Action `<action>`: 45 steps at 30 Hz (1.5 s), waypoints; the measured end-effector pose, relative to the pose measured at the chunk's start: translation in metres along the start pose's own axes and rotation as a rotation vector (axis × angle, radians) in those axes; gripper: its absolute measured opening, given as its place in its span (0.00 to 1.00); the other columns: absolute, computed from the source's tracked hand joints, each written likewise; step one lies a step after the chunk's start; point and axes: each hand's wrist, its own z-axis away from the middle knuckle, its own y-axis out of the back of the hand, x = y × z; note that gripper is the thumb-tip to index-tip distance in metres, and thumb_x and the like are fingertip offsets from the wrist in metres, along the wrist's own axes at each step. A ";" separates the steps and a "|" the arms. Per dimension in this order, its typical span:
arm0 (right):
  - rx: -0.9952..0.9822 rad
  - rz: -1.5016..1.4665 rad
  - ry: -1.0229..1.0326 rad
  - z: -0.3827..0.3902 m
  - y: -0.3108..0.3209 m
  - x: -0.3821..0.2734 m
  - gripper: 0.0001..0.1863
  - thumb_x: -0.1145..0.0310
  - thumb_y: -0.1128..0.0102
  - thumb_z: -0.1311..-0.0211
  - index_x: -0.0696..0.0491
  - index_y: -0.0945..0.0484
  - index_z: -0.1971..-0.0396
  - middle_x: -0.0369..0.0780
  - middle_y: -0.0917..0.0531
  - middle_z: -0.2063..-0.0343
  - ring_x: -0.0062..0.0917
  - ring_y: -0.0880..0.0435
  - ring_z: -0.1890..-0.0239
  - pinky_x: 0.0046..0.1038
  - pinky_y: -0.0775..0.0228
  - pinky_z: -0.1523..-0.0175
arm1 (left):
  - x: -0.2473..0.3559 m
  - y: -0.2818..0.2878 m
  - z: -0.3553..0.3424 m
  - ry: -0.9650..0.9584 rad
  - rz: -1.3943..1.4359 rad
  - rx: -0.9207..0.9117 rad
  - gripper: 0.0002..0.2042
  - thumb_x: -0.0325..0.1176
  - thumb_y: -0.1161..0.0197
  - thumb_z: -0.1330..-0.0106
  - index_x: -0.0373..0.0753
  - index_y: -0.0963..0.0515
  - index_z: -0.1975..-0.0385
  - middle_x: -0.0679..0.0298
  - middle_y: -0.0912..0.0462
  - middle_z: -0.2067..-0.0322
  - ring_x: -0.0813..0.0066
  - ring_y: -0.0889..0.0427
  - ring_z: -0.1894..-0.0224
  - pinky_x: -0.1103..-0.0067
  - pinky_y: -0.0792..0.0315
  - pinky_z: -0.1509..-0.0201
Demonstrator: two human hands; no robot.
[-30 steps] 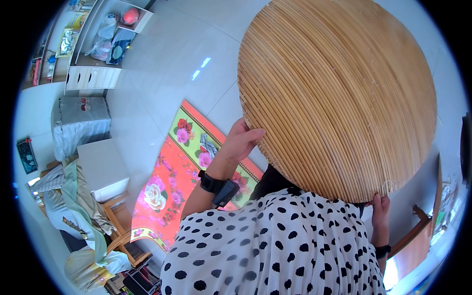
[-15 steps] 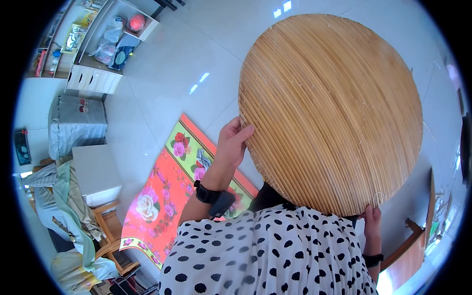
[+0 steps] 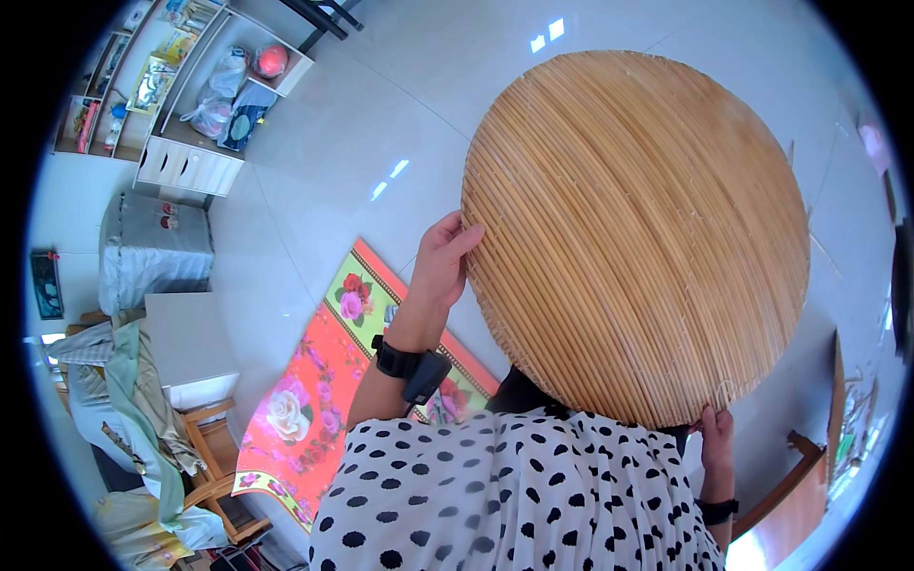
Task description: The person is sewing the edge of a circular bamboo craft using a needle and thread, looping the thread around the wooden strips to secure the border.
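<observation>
A large round mat of thin tan slats (image 3: 638,238), stitched together and bound at the edge, is held up in front of my body over the floor. My left hand (image 3: 445,255) grips its left edge, thumb on the near face and fingers behind. Low on the right, my right hand (image 3: 714,433) pinches the bottom edge beside a small loop of cord (image 3: 726,391). The mat's far face is hidden, as are most of my left fingers. Black bands with small devices circle both wrists.
A red and green floral mat (image 3: 314,390) lies on the pale tiled floor (image 3: 314,162) at left. Wooden chairs (image 3: 214,447) draped with clothes and a covered box (image 3: 157,247) line the left side. Shelves (image 3: 181,105) stand far left. A wooden furniture edge (image 3: 785,485) is near right.
The round mat has shifted slightly down in the view and tilted a little. My left hand has moved slightly up along with its edge. Both hands keep their hold.
</observation>
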 end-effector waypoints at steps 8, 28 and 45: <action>0.011 -0.146 -0.022 0.000 -0.004 -0.006 0.17 0.62 0.51 0.28 0.63 0.25 0.62 0.39 0.19 0.75 0.21 0.20 0.77 0.21 0.27 0.69 | -0.021 0.023 0.022 0.006 0.070 0.056 0.23 0.28 0.39 0.35 0.28 0.33 0.41 0.56 0.22 0.47 0.67 0.22 0.45 0.72 0.28 0.39; -0.108 -0.048 0.133 0.001 -0.006 -0.062 0.14 0.65 0.45 0.29 0.64 0.21 0.62 0.40 0.16 0.72 0.20 0.18 0.72 0.23 0.24 0.64 | -0.084 0.083 0.051 0.207 0.218 0.226 0.23 0.42 0.47 0.27 0.36 0.33 0.37 0.59 0.26 0.40 0.62 0.28 0.39 0.66 0.32 0.36; 0.418 -0.288 0.303 -0.093 0.075 -0.174 0.26 0.48 0.44 0.32 0.56 0.24 0.49 0.38 0.19 0.61 0.22 0.20 0.61 0.27 0.27 0.55 | -0.076 0.043 0.051 -0.035 0.002 0.143 0.24 0.46 0.55 0.23 0.32 0.36 0.38 0.56 0.26 0.44 0.66 0.24 0.44 0.71 0.26 0.43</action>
